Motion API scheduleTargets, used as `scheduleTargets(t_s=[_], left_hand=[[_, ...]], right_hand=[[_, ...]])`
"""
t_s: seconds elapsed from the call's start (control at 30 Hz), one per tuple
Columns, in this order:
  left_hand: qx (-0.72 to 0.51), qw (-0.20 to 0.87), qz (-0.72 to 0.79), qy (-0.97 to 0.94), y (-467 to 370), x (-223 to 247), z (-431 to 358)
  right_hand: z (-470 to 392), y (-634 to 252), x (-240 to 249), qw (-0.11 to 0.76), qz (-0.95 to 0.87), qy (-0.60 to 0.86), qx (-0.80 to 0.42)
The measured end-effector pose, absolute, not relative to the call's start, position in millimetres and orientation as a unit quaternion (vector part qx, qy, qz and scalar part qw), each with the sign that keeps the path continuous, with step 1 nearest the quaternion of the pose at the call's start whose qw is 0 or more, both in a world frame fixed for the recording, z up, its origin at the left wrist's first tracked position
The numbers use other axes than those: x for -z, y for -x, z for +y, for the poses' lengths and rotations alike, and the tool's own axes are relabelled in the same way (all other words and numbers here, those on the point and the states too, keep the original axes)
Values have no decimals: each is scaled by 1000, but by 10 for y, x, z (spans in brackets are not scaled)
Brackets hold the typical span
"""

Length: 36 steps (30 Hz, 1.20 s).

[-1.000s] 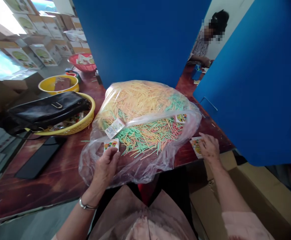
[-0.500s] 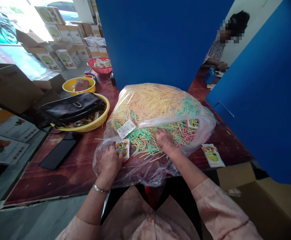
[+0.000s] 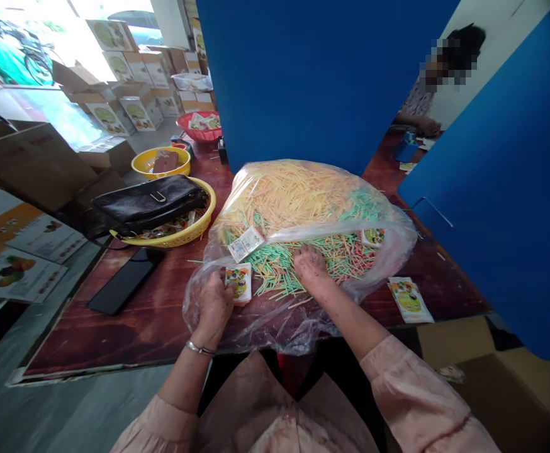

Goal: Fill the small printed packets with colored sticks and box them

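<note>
A large clear plastic bag (image 3: 400,242) lies open towards me, filled with thin coloured sticks (image 3: 275,261), green, yellow, orange and pink. Bent fingers of my right hand (image 3: 310,267) are closed down among the sticks at the bag's mouth; the fingertips are hidden. At the bag's left front edge, my left hand (image 3: 216,302) pinches the left side of a small printed packet (image 3: 240,283). Another packet (image 3: 246,243) lies tilted on the sticks above it. A third packet (image 3: 374,236) rests inside the bag at the right.
Left on the wooden table (image 3: 67,340) are a black phone (image 3: 126,281), a yellow basket (image 3: 180,238) bearing a black handbag (image 3: 152,201), and a yellow bowl (image 3: 185,165). A single packet (image 3: 410,300) lies right. Blue panels (image 3: 303,75) stand behind; a person (image 3: 416,104) sits beyond.
The view has shifted slightly, so everything sits a little further right. My left hand's fingers are drawn in at the packet's edge. My right hand stays among the sticks.
</note>
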<state>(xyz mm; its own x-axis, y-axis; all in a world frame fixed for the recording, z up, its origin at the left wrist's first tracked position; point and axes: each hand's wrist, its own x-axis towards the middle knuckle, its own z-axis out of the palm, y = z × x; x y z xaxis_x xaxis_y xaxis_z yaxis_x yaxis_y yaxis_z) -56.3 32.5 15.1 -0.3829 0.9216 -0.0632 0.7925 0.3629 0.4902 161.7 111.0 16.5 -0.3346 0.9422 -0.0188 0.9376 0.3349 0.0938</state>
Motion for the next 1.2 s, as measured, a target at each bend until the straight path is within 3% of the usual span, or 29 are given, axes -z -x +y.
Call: scheduleTargets(t_s=[0.37, 0.47, 0.6, 0.83, 0.9, 1.07, 1.2], left_hand=[[-136, 33, 791, -595, 551, -171, 290], [-148, 45, 789, -595, 605, -148, 277], [-232, 144, 793, -544, 724, -172, 203], [-501, 526, 636, -260, 680, -317, 62], [-510, 585, 591, -221, 580, -344, 35], [-489, 677, 508, -208, 241, -316, -2], [-477, 686, 492, -244, -29, -282, -6]], right_hand=[[1113, -1734, -172, 32, 824, -565, -22], [1086, -1730, -169, 25, 824, -566, -28], [1080, -1763, -178, 9, 824, -567, -20], [1172, -1939, -207, -5, 812, -584, 27], [1190, -1989, -152, -67, 790, -604, 84], [1174, -2090, 53, -376, 655, -567, 329], [1108, -2119, 81, -478, 607, -538, 337]])
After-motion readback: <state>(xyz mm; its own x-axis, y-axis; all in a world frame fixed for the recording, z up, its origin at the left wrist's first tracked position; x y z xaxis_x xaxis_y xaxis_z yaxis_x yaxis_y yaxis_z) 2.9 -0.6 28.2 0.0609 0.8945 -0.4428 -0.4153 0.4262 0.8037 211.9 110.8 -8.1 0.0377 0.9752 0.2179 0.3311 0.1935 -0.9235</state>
